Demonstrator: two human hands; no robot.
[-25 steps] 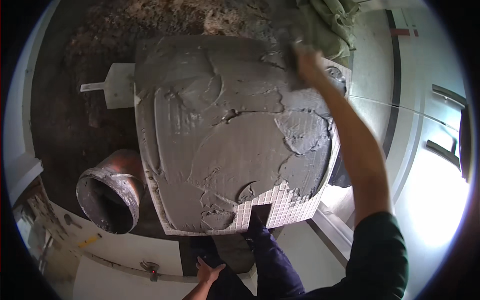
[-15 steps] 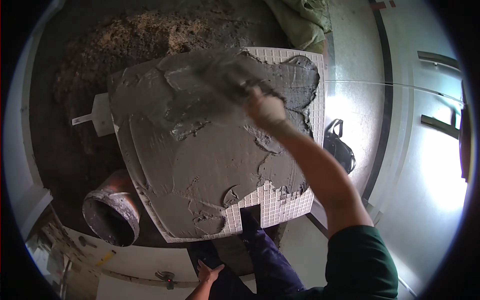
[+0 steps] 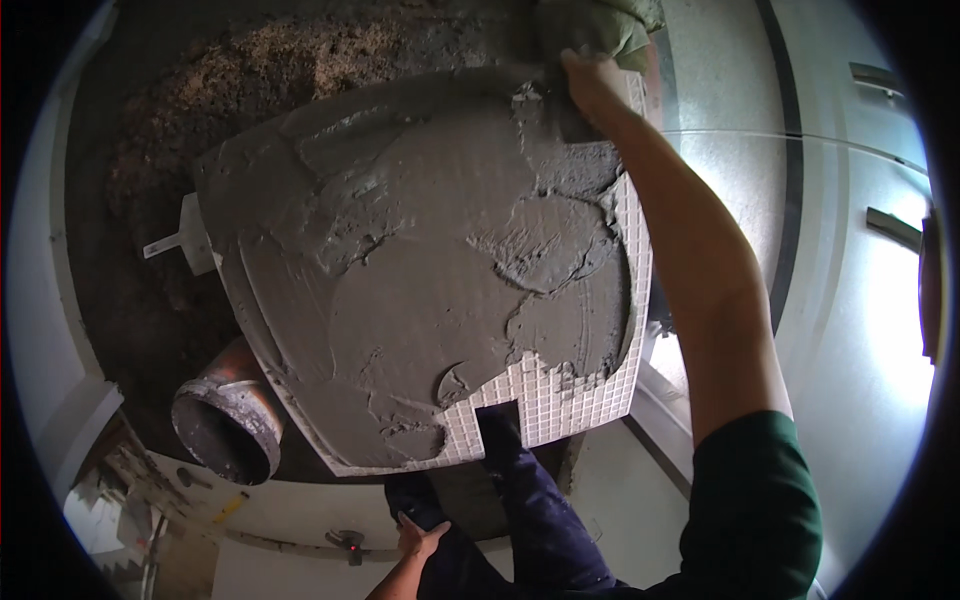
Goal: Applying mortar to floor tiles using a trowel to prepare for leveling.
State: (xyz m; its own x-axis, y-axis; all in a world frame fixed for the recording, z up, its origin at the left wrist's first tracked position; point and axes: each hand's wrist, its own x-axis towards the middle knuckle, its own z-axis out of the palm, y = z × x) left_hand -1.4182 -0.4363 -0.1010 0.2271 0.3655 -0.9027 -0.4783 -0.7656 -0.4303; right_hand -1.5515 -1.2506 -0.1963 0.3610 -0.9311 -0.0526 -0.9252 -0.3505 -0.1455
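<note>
My right hand (image 3: 595, 90) is closed round the handle of a dark trowel (image 3: 572, 128) at the far right corner of a large tile (image 3: 550, 410). Wet grey mortar (image 3: 410, 260) covers most of the tile's gridded back, leaving white grid showing along the right and near edges, around a rectangular cut-out. The trowel's blade is dim and partly behind my hand. My left hand (image 3: 420, 535) rests low on my dark-trousered leg, fingers apart, below the tile's near edge, with nothing in it.
A crusted orange pipe elbow (image 3: 225, 430) lies left of the tile. A pale flat tool (image 3: 190, 240) pokes from under its left edge. Rough rubble (image 3: 250, 70) and a green sack (image 3: 610, 25) lie beyond. A glossy panel with metal bars (image 3: 890, 225) stands at the right.
My right hand and trowel swept left over the mortar, then back up to the far right corner, where mortar now covers more of the grid. My left hand has stayed on my leg.
</note>
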